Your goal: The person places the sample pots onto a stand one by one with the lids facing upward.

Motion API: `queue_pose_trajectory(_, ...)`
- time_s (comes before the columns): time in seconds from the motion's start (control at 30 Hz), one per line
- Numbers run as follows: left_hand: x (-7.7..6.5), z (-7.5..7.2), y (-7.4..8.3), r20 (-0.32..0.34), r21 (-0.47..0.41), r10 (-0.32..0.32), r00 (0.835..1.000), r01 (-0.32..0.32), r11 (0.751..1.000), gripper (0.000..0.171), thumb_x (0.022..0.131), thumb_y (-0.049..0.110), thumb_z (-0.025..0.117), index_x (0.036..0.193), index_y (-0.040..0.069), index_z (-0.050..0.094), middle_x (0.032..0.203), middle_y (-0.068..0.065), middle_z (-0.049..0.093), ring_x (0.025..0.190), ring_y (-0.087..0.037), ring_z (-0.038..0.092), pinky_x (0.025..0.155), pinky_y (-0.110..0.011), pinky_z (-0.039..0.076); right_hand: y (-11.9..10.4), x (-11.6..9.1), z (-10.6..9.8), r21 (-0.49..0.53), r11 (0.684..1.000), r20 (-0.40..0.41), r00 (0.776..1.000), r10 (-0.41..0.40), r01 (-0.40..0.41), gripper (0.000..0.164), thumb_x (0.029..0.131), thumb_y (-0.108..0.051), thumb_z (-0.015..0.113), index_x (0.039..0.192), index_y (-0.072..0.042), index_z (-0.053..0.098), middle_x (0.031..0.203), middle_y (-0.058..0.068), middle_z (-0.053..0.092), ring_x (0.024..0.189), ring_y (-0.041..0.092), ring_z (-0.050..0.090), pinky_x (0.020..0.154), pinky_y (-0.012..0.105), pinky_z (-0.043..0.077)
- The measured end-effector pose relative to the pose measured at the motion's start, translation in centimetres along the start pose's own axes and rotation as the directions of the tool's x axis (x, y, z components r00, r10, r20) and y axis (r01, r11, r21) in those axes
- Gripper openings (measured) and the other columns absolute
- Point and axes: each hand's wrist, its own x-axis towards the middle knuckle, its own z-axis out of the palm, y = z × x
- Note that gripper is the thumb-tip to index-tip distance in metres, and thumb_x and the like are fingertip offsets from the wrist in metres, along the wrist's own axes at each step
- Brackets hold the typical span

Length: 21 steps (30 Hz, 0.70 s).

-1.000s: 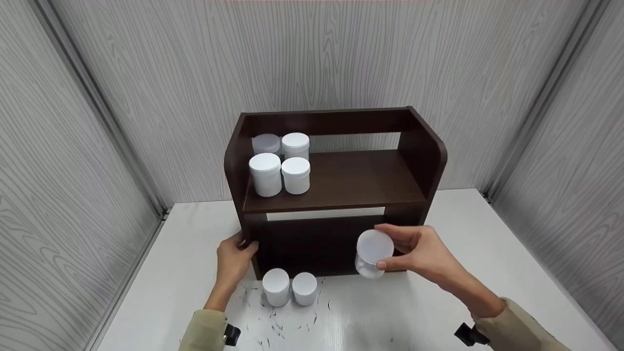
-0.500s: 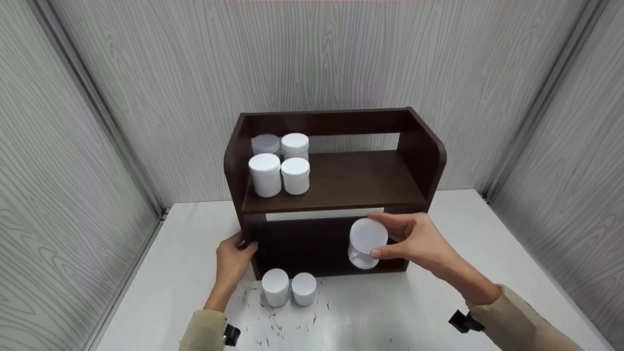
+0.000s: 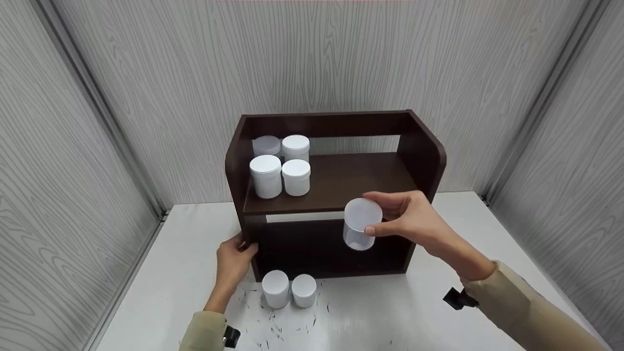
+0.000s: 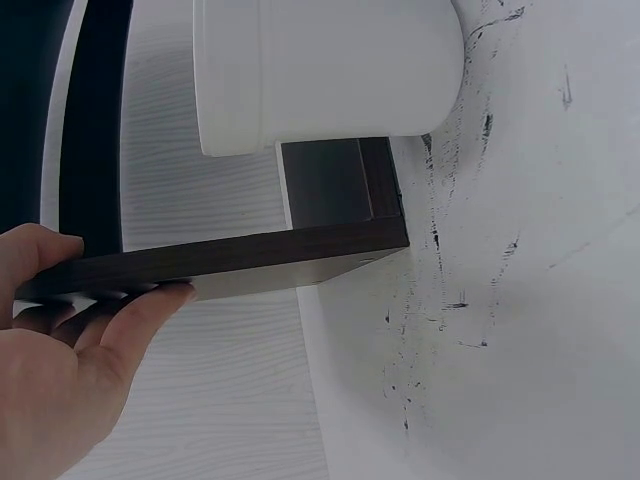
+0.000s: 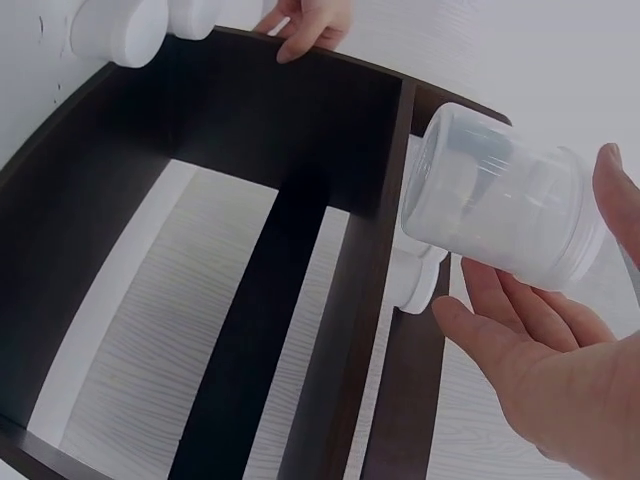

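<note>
My right hand (image 3: 407, 217) pinches a clear plastic jar (image 3: 359, 236) by its lid, thumb on the near side and fingers behind. The jar hangs upright in front of the shelf's middle board, and in the right wrist view the clear jar (image 5: 490, 190) looks see-through. At the lower left, my left hand (image 3: 234, 261) grips the side panel of the dark brown shelf (image 3: 331, 248), thumb on one face and fingers on the other; the left wrist view shows the panel (image 4: 230, 255) between them. Several lidded jars (image 3: 265, 178) stand grouped at the left of the upper board.
Two white jars (image 3: 276, 290) stand side by side on the white table (image 3: 370, 317), before the shelf's lower left. Dark scuff marks lie around them. Wood-grain panels (image 3: 331, 58) rise behind and at both sides.
My right hand has lifted the clear jar up and slightly left, from before the lower compartment to the middle board's height. My left hand stays on the side panel.
</note>
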Motion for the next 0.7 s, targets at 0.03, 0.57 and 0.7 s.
queue_pose_trajectory(0.03, 0.0, 0.0, 0.0, -0.003, 0.001, -0.002, 1.0, 0.002, 1.0, 0.048, 0.097, 0.005, 0.069, 0.139, -0.015, 0.058, 0.135, -0.033, 0.063, 0.119, -0.047, 0.067, 0.094, -0.045, 0.059, -0.1, 0.3, -0.1, -0.01, 1.0, -0.005, 1.0, -0.004, 0.004, 0.07, 0.076, -0.001, 0.092, 0.14, 0.006, 0.064, 0.129, 0.018, 0.072, 0.113, 0.025, 0.073, 0.093, 0.031, 0.059)
queue_pose_trajectory(0.57, 0.1, 0.1, 0.0, -0.006, 0.007, -0.002, 1.0, 0.002, 1.0, 0.048, 0.096, 0.007, 0.069, 0.138, -0.015, 0.059, 0.134, -0.032, 0.064, 0.118, -0.044, 0.068, 0.092, -0.043, 0.06, -2.6, 4.9, -1.8, -0.043, 0.999, -0.05, 0.999, -0.009, 0.007, 0.069, 0.076, -0.003, 0.094, 0.139, 0.001, 0.067, 0.123, 0.016, 0.075, 0.108, 0.021, 0.073, 0.09, 0.034, 0.061)
queue_pose_trajectory(0.7, 0.2, 0.0, 0.0, -0.002, -0.017, 0.009, 1.0, -0.009, 1.0, 0.044, 0.096, 0.007, 0.069, 0.135, -0.014, 0.062, 0.13, -0.03, 0.067, 0.116, -0.041, 0.069, 0.09, -0.039, 0.061, -2.9, 6.4, -2.3, -0.114, 0.993, -0.052, 0.998, -0.017, 0.011, 0.068, 0.077, -0.008, 0.095, 0.139, 0.0, 0.067, 0.128, 0.012, 0.073, 0.112, 0.019, 0.071, 0.094, 0.028, 0.058)
